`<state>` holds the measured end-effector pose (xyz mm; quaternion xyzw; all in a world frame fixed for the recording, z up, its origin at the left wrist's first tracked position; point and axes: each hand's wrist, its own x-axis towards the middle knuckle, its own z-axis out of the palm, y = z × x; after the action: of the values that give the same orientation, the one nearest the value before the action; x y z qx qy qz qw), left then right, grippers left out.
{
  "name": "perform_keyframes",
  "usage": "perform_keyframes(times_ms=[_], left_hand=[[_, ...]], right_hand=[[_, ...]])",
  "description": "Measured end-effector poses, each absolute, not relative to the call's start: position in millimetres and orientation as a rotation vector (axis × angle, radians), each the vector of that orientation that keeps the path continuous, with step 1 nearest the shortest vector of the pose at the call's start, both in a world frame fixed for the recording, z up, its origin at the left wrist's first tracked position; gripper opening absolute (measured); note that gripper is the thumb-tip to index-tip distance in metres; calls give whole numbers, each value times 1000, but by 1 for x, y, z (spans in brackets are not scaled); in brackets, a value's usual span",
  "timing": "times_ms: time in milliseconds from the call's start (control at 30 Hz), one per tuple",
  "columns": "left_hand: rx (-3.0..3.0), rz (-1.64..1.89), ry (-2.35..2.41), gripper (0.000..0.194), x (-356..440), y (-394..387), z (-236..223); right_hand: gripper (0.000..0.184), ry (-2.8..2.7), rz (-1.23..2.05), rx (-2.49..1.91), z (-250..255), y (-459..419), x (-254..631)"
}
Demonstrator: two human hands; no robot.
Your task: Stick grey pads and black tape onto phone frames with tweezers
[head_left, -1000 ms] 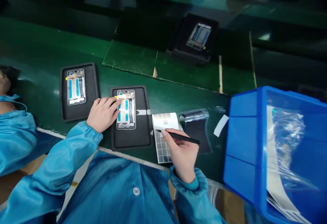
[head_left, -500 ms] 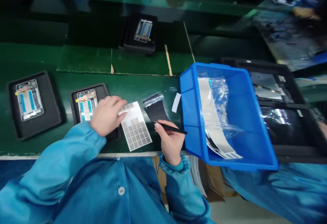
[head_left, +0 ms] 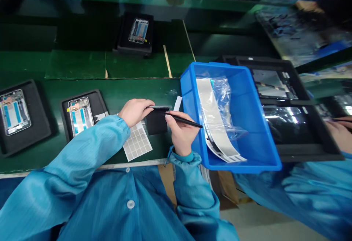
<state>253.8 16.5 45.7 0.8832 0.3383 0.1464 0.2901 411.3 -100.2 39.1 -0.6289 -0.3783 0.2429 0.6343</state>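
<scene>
Left hand (head_left: 134, 112) pinched dark film (head_left: 156, 124) at its far edge, likely to steady it; right hand (head_left: 181, 135) gripped black tweezers (head_left: 190, 122), tips angled inward.

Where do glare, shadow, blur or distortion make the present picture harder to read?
Head view: bright glare on the glossy black panel and clear plastic; head view: deep shadow around the upper tray, black tweezers whose tips barely separate from the dark film; head view: co-worker's hand blurred, outer edges apparently stretched.
</scene>
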Motion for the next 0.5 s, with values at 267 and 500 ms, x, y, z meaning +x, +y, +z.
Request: perform_keyframes(times_ms=[267,500], left_hand=[[2411,245,895,30,250,6,55],[2422,230,890,29,248,5,57]], right_hand=[[12,-1101,495,-1386,36,-90,415],[10,-1131,470,-1407,39,-89,412]])
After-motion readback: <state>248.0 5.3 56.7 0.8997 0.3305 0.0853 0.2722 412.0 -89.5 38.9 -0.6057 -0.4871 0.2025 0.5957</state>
